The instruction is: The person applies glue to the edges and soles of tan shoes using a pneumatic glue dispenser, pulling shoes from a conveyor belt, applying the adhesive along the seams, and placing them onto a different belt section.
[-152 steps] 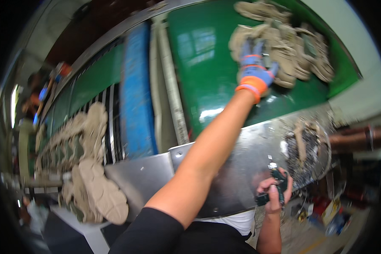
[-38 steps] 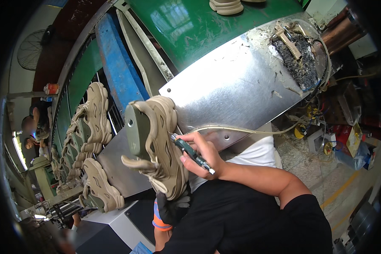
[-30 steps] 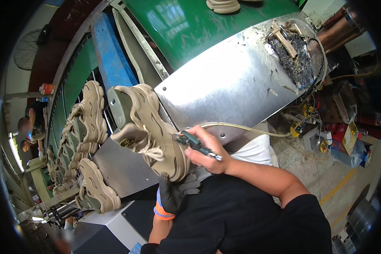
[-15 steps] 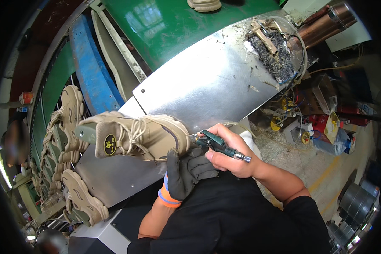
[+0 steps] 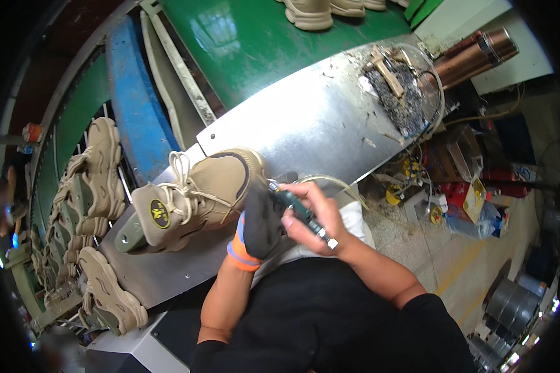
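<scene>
A tan lace-up sneaker [image 5: 221, 180] lies tilted on the metal tabletop, its toe toward me. A green shoe last [image 5: 130, 233] shows at its ankle opening, and a round black-and-yellow patch sits on the tongue. My left hand [image 5: 262, 221], in a dark grey glove with an orange and blue cuff, is closed around the toe; some of its fingers are hidden. My bare right hand [image 5: 322, 214] grips a slim dark green hand tool [image 5: 300, 210] with a metal tip and a metal end fitting. The tip is close to the gloved hand and toe; contact cannot be made out.
More tan shoes [image 5: 106, 168] stand racked at the left, with another shoe [image 5: 109, 292] by the table's near left edge. Beyond the metal table [image 5: 317, 124] lies a green surface [image 5: 255, 50] bearing several shoes. Dark scraps [image 5: 395, 93] and a copper-coloured cylinder [image 5: 470, 59] are far right.
The sneaker has turned, its heel end now lower and nearer me. My left glove has come further round the toe. My right hand and the tool have shifted left.
</scene>
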